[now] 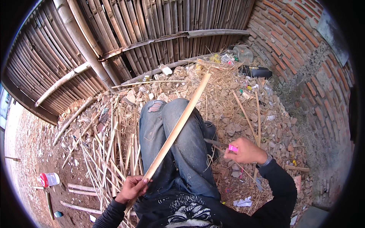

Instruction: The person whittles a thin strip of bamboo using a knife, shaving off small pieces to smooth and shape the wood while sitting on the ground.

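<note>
A long, flat, pale bamboo strip point(178, 127) slants across my jeans-covered legs point(154, 131), its far end reaching past the knees. Near its lower end my left hand point(134, 187) grips it between thumb and fingers. Out to the right of my legs, my right hand point(246, 151) is closed around the handle of a knife point(215, 143). Some pink shows at the handle, and the dark blade points left toward my thigh, apart from the strip. The fingers hide most of the handle.
Several split bamboo strips point(110, 152) lie heaped on the left. A clear tub with a red rim point(49, 179) lies beyond them. Ahead stands a bamboo wall point(152, 38); a brick wall point(323, 91) rises on the right. Rubble point(228, 127), straw and litter cover the ground.
</note>
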Tool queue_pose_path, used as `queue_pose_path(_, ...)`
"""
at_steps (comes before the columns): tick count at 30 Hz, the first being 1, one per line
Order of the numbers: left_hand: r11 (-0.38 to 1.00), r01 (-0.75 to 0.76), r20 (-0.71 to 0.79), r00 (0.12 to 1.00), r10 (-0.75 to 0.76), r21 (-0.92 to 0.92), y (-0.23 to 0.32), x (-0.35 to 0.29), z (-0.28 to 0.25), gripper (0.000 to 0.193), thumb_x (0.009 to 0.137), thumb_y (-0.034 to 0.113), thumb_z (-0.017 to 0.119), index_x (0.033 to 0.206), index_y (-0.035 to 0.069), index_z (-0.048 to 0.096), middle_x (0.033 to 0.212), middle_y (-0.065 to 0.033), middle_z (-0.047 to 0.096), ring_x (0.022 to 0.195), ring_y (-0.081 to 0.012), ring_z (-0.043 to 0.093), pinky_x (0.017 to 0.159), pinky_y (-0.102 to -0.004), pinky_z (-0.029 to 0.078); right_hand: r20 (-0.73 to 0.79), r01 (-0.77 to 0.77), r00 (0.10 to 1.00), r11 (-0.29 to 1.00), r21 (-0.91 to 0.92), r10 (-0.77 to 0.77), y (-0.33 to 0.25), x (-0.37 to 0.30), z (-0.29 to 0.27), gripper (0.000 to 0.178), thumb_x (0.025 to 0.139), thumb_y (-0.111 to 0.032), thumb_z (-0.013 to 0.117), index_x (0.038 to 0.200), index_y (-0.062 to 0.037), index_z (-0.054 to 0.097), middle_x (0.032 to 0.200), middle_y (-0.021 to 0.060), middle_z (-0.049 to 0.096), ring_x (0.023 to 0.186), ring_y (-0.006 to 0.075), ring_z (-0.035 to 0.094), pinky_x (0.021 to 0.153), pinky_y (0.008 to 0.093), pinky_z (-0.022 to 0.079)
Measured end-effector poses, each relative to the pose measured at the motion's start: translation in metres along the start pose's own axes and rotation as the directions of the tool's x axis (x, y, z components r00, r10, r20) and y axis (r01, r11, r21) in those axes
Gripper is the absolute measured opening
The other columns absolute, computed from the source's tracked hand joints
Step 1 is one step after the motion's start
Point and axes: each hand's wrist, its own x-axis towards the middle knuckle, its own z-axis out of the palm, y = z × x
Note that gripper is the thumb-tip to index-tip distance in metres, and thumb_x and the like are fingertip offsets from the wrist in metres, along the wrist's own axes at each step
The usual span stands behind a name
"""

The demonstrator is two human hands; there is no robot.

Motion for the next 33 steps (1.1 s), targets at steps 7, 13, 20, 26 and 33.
queue_pose_path(7, 0.986, -0.085, -0.166, 0.98, 0.108, 0.141, 0.005, 0.006, 0.018, 0.028, 0.107, 0.023, 0.06, 0.1, -0.001, 0.073, 0.066, 0.002, 0.062, 0.054, -0.0038, 0.05, 0.05, -0.0225, 0.039, -0.959, -0.385, 0.279, 0.91, -0.156, -0.046, 0.1, 0.014, -0.111, 0.031, 0.092, -0.03, 0.075, 0.092, 0.0002, 0.073, 0.064, 0.0153, 0.064, 0.059, 0.0283, 0.063, 0.059, 0.0408, 0.047)
queue_pose_path(13, 0.949, -0.143, -0.193, 0.96, 0.201, 0.28, 0.029, 0.027, 0.034, 0.03, 0.107, 0.023, 0.06, 0.094, -0.001, 0.072, 0.066, 0.0023, 0.062, 0.058, -0.0031, 0.051, 0.053, -0.0221, 0.04, -0.72, -0.127, 0.693, 0.988, -0.089, 0.024, 0.03, 0.025, -0.066, 0.056, 0.102, -0.044, 0.059, 0.07, 0.002, 0.06, 0.056, 0.0195, 0.05, 0.053, 0.0346, 0.054, 0.055, 0.0474, 0.039)
queue_pose_path(20, 0.94, -0.22, -0.158, 0.951, 0.266, 0.26, 0.046, 0.065, 0.071, 0.029, 0.108, 0.026, 0.059, 0.111, 0.0, 0.072, 0.068, 0.0025, 0.062, 0.052, -0.0032, 0.051, 0.047, -0.0209, 0.038, -0.378, 0.019, 0.913, 0.94, -0.339, -0.155, -0.052, 0.037, 0.029, 0.057, 0.099, -0.049, 0.059, 0.065, -0.0044, 0.063, 0.054, 0.0217, 0.058, 0.053, 0.043, 0.061, 0.051, 0.0524, 0.047)
queue_pose_path(26, 0.968, -0.18, -0.171, 0.963, 0.209, 0.172, 0.056, 0.069, 0.087, 0.03, 0.108, 0.026, 0.058, 0.101, 0.001, 0.073, 0.065, 0.0034, 0.061, 0.056, -0.0028, 0.052, 0.051, -0.0223, 0.041, -0.364, -0.013, 0.917, 0.898, -0.439, -0.165, -0.041, 0.047, 0.044, 0.057, 0.099, -0.052, 0.059, 0.065, -0.0069, 0.063, 0.051, 0.0198, 0.057, 0.05, 0.0427, 0.061, 0.049, 0.0523, 0.048)
queue_pose_path(33, 0.969, -0.176, -0.176, 0.962, 0.207, 0.174, 0.055, 0.064, 0.086, 0.03, 0.108, 0.026, 0.059, 0.103, 0.001, 0.073, 0.065, 0.0034, 0.06, 0.056, -0.0029, 0.053, 0.051, -0.0221, 0.042, -0.449, -0.07, 0.864, 0.827, -0.558, -0.23, -0.024, 0.06, 0.047, 0.056, 0.098, -0.055, 0.058, 0.072, -0.0065, 0.069, 0.053, 0.0176, 0.062, 0.051, 0.0392, 0.066, 0.049, 0.0516, 0.053)
